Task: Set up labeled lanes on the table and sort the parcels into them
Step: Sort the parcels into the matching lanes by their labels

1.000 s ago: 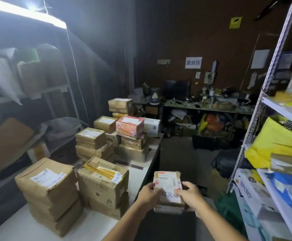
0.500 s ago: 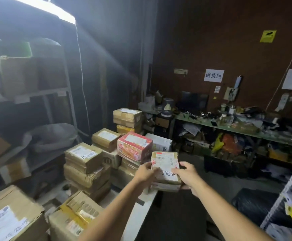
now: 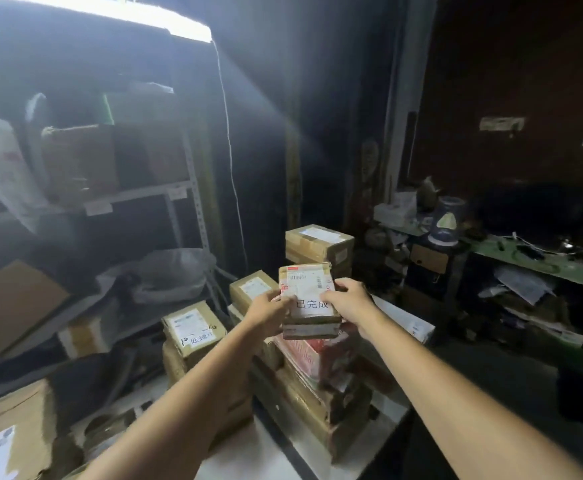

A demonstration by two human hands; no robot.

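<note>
I hold a small cardboard parcel (image 3: 309, 299) with both hands; it bears a shipping label and a white paper slip with printed characters. My left hand (image 3: 267, 311) grips its left side and my right hand (image 3: 347, 303) grips its right side. The parcel hovers just above a red-and-white box (image 3: 312, 355) that tops a stack of cardboard parcels (image 3: 321, 410) on the white table (image 3: 276, 455). Left of it stands another parcel stack (image 3: 193, 329) with a handwritten paper label on top. More parcels (image 3: 319, 242) are stacked behind.
A metal shelf rack (image 3: 186, 188) with boxes and bags lines the left wall. Large cardboard boxes (image 3: 9, 434) sit at the table's near left. A cluttered green bench (image 3: 539, 261) runs along the back right. Dark floor lies right of the table.
My hands have carried the parcel forward and left, from beside the table's edge to above the red-and-white box. My view has swung left and closer to the stacks.
</note>
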